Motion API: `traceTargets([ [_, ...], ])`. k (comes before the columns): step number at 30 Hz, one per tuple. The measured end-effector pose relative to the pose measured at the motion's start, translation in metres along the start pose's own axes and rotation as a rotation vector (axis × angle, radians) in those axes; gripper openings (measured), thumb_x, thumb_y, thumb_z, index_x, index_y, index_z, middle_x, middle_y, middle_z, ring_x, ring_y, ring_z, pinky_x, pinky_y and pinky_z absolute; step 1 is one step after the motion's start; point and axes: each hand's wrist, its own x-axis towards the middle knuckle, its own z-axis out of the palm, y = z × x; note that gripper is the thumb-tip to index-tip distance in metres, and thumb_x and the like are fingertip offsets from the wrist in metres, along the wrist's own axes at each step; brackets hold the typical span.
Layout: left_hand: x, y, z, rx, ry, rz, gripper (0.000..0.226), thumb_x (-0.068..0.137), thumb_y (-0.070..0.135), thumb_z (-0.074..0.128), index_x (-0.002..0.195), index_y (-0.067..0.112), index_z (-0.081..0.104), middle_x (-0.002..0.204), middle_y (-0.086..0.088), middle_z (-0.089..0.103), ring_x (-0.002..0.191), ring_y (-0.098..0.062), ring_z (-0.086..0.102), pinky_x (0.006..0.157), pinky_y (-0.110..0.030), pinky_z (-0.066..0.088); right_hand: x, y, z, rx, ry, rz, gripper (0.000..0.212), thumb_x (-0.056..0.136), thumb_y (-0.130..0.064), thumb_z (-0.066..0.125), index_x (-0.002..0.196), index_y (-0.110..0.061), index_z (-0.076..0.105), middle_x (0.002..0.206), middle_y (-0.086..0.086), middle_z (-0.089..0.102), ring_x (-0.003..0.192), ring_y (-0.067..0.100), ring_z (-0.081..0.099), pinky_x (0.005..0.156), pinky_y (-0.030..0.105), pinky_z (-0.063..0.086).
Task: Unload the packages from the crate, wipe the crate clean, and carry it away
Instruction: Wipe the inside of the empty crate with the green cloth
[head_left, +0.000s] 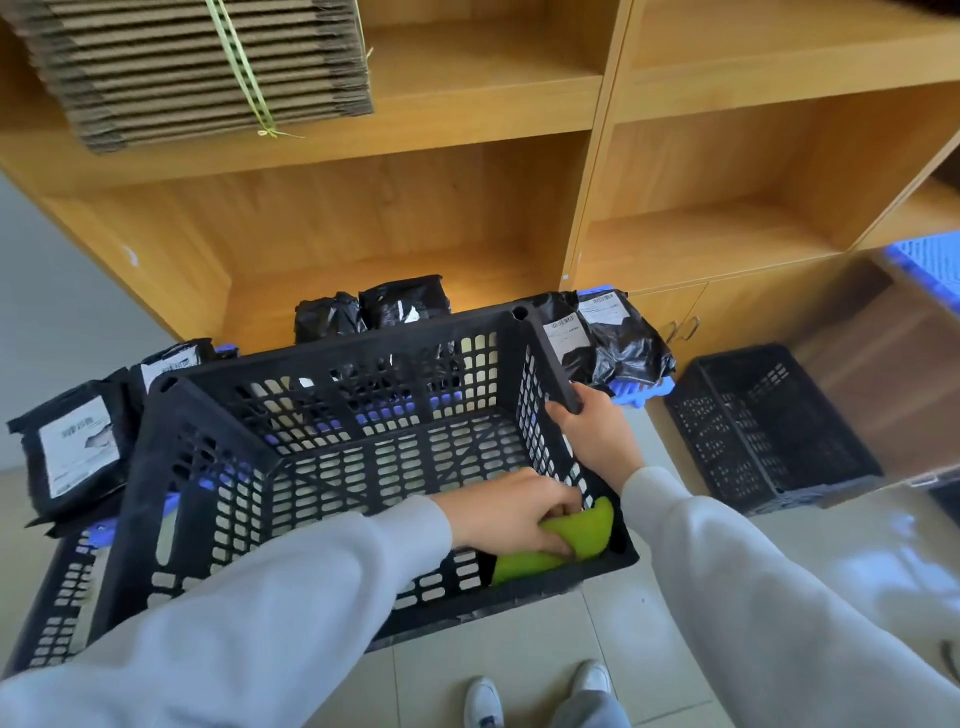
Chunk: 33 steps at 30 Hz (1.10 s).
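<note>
A black slatted crate (332, 364) stands in front of me with no packages inside it. My left hand (511, 512) reaches into its near right corner and grips a green cloth (587, 530) pressed against the inner wall. My right hand (592, 431) clasps the crate's right rim from outside. Black packages with white labels lie around the crate: one at the left (72, 447), two behind it on the low shelf (374, 306), and others at the right (613, 338) on a blue pallet (644, 387).
A wooden shelf unit (597, 171) rises behind, with bundled flat cardboard (197, 67) on an upper shelf. A second black crate (769, 426) sits on the floor at the right. Another black crate edge (52, 613) shows at the lower left. My shoes (535, 696) stand on pale tiles.
</note>
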Motion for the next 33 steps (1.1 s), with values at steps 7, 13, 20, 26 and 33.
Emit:
traceTargets([
  [7,0.006,0.005,-0.002,0.108,-0.013,0.022,0.023,0.088,0.036,0.076,0.098,0.019,0.063,0.078,0.011,0.051,0.076,-0.013,0.048,0.060,-0.025,0.035,-0.001,0.000,0.000,0.007,0.005,0.008,0.020,0.094,-0.039,0.060,0.099,-0.022,0.069,0.084,0.003,0.072,0.083,0.027,0.068,0.080,0.041,0.056],
  [13,0.031,-0.019,0.032,0.211,-0.088,-0.035,0.026,0.086,0.027,0.074,0.084,0.016,0.051,0.078,-0.003,0.053,0.074,-0.025,0.048,0.060,-0.033,0.040,0.002,0.002,0.000,0.042,-0.012,0.019,0.024,0.095,-0.042,0.059,0.106,-0.023,0.069,0.087,0.001,0.074,0.081,0.023,0.071,0.081,0.045,0.059],
  [20,0.057,-0.052,0.068,0.094,-0.145,-0.108,0.025,0.088,0.030,0.072,0.094,0.013,0.055,0.093,-0.005,0.049,0.097,-0.030,0.054,0.074,-0.033,0.035,0.002,0.003,-0.002,0.019,-0.008,0.010,0.016,0.098,-0.039,0.059,0.097,-0.024,0.065,0.069,-0.008,0.062,0.064,0.010,0.059,0.054,0.024,0.037],
  [26,0.076,-0.074,0.096,-0.020,-0.143,-0.189,0.015,0.088,0.023,0.068,0.094,0.009,0.063,0.098,-0.017,0.066,0.093,-0.031,0.060,0.075,-0.031,0.045,0.001,0.002,-0.001,0.012,0.012,0.017,0.021,0.096,-0.044,0.060,0.091,-0.024,0.064,0.069,-0.001,0.065,0.067,0.021,0.064,0.057,0.031,0.045],
  [33,0.092,-0.093,0.121,-0.122,-0.081,-0.302,0.031,0.080,0.032,0.067,0.101,0.010,0.068,0.094,-0.011,0.073,0.087,-0.031,0.070,0.077,-0.038,0.059,0.005,0.007,0.000,-0.002,0.007,0.017,0.023,0.097,-0.048,0.058,0.101,-0.027,0.066,0.074,-0.003,0.066,0.065,0.017,0.063,0.058,0.029,0.046],
])
